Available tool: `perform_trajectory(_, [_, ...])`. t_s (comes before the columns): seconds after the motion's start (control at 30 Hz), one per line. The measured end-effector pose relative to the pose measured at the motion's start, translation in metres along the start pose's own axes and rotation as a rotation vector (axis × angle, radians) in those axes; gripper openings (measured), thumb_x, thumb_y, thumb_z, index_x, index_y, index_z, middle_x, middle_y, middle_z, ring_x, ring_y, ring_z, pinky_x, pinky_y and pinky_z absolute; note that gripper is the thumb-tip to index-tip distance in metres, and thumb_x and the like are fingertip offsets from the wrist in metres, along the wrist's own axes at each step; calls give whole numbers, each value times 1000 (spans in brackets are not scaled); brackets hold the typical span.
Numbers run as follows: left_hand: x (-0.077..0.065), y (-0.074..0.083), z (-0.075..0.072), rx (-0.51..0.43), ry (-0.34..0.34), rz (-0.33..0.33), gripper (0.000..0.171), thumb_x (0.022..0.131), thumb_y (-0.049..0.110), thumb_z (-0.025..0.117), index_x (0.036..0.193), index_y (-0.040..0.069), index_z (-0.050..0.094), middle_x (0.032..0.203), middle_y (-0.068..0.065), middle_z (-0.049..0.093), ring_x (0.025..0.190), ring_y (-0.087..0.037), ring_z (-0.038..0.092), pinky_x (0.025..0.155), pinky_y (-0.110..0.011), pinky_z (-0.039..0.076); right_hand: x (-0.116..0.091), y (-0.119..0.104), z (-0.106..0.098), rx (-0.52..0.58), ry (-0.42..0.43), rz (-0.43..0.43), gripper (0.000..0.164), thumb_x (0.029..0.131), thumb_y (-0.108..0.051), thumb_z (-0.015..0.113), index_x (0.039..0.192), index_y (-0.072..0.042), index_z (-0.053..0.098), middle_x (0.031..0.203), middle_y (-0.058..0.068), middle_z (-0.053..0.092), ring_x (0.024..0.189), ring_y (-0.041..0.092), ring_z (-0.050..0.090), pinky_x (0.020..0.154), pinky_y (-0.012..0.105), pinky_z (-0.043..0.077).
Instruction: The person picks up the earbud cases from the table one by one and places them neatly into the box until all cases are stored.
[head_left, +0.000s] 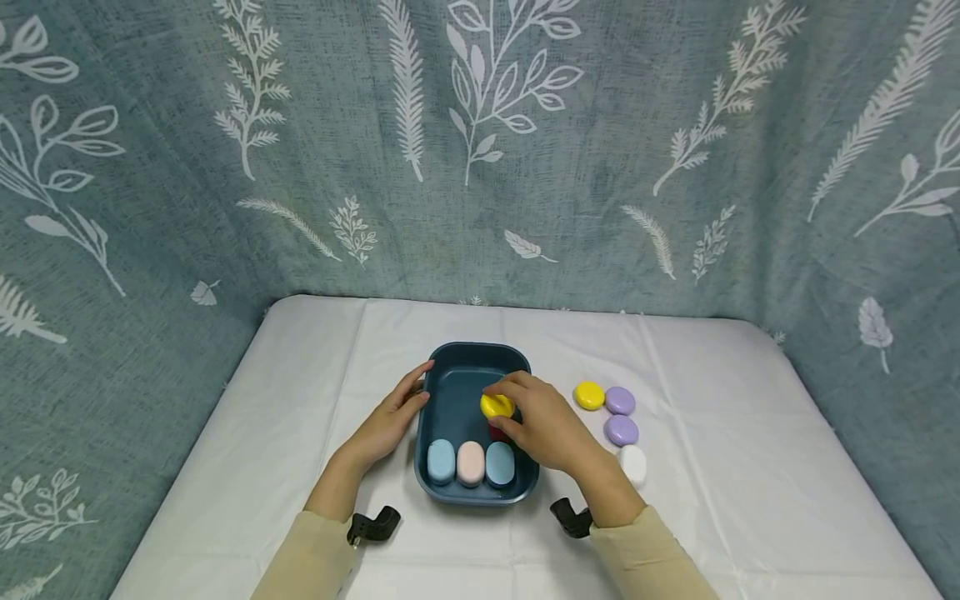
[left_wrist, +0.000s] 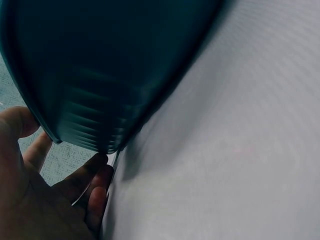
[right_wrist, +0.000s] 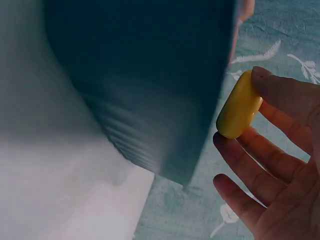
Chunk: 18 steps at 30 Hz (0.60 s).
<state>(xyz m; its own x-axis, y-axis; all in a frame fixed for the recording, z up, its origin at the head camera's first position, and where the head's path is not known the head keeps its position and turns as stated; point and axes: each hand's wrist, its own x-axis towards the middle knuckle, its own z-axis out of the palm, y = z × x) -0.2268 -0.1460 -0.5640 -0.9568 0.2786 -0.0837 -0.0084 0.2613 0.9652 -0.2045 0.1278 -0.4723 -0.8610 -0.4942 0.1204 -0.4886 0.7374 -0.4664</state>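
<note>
A dark blue tray [head_left: 457,392] with rounded corners stands in front of me. My left hand [head_left: 384,425] rests against its left outer wall, fingers extended along the side and thumb at the rim. Over the tray's right half, my right hand [head_left: 547,421] pinches a smooth, rounded yellow piece [right_wrist: 241,106] between thumb and fingertips. A dark red piece [head_left: 497,433] shows partly below it, mostly hidden by the hand. Along the tray's near end stand a light blue piece [head_left: 441,462], a pale pink piece [head_left: 471,464] and another light blue piece [head_left: 499,465].
Right of the tray, on the white tablecloth [head_left: 750,467], lie another yellow piece [head_left: 589,395], two purple pieces [head_left: 620,401] and a white piece [head_left: 632,465], partly behind my right forearm. A green leaf-patterned curtain [head_left: 570,233] hangs behind the table.
</note>
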Motion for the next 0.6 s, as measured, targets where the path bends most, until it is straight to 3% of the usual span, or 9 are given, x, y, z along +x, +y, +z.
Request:
perform_trajectory(0.43, [1,-1,0,12,-9,7,52,111,38,46,160,46,31,167,-17,32,156,-38,30,127,-63,21,7,2,29,39,-13,-26,36,100,-23,72,135,-15,68,134,4,64,117,21,65,104,42,55])
perform_trajectory(0.6, [0,-1,0,6,-7,1,50,111,38,46,159,48,32,166,-15,33,156,-35,31,127,-61,21,8,3,37,44,-22,-31,36,100,-20,70,135,-13,68,134,7,64,118,24,65,104,45,55])
